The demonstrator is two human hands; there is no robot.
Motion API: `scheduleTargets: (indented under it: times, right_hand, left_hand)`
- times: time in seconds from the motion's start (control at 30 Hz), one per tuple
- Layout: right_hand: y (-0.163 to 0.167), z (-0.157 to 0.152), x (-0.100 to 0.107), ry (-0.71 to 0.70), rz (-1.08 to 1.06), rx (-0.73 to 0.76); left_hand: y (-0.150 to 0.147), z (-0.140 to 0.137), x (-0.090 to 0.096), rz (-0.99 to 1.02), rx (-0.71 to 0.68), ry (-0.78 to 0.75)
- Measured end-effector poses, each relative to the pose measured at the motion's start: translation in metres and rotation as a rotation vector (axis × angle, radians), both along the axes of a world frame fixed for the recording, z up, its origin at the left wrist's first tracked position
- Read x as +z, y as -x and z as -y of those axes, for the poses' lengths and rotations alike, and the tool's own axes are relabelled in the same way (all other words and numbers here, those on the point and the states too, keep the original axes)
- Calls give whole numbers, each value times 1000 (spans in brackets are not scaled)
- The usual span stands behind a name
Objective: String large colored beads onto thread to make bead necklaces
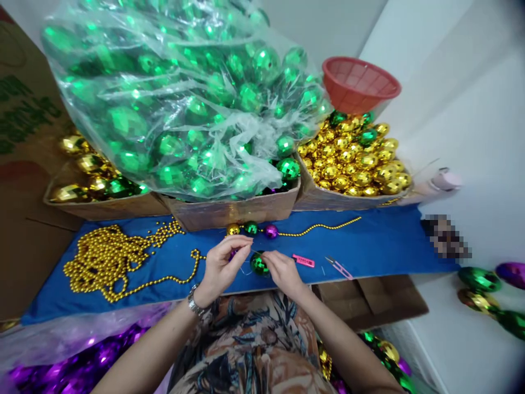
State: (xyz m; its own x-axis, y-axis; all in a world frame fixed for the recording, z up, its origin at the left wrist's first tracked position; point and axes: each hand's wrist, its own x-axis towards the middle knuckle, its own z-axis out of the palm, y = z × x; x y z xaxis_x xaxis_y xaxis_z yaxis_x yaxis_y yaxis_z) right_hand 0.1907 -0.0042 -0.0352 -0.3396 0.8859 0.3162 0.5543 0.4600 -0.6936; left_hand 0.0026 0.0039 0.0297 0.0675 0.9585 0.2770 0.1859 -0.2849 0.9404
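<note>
Green ball (258, 265) half hidden, pinched by right hand (283, 272), left hand (223, 265) fingers gripping purple bead (233, 254)

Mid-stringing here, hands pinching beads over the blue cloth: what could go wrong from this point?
The green ball sits between the left hand and right hand near the table's front edge; if it slips, it may roll off. The snips lie close to the right hand, so a blind reach risks a nick. The gold bead pile looks tangled and may snag when pulled.
</note>
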Motion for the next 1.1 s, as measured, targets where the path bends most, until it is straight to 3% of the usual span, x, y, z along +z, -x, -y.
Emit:
scheduleTargets:
  times: [0.23,0.33,0.43,0.53,0.73,0.9,1.1]
  right_hand:
    - [0,10,39,162,-190,25]
    - [-3,14,55,287,-326,20]
    - [-23,14,69,327,-529,-97]
    - [-55,7,81,208,-760,-285]
    - [-104,-16,89,-13,-1010,-575]
    - [-117,-28,77,-98,-1006,-667]
    - [-109,-35,58,-112,-836,-681]
  left_hand:
    - [-28,11,-81,-487,-370,-175]
    - [-38,11,-101,-628,-390,-146]
    - [-34,9,-106,-664,-357,-78]
    - [-18,10,-100,-730,-326,-84]
    - [27,6,-92,-1131,-185,-260]
    - [66,7,-102,-1303,-122,-356]
    - [100,37,-109,-1284,-34,-295]
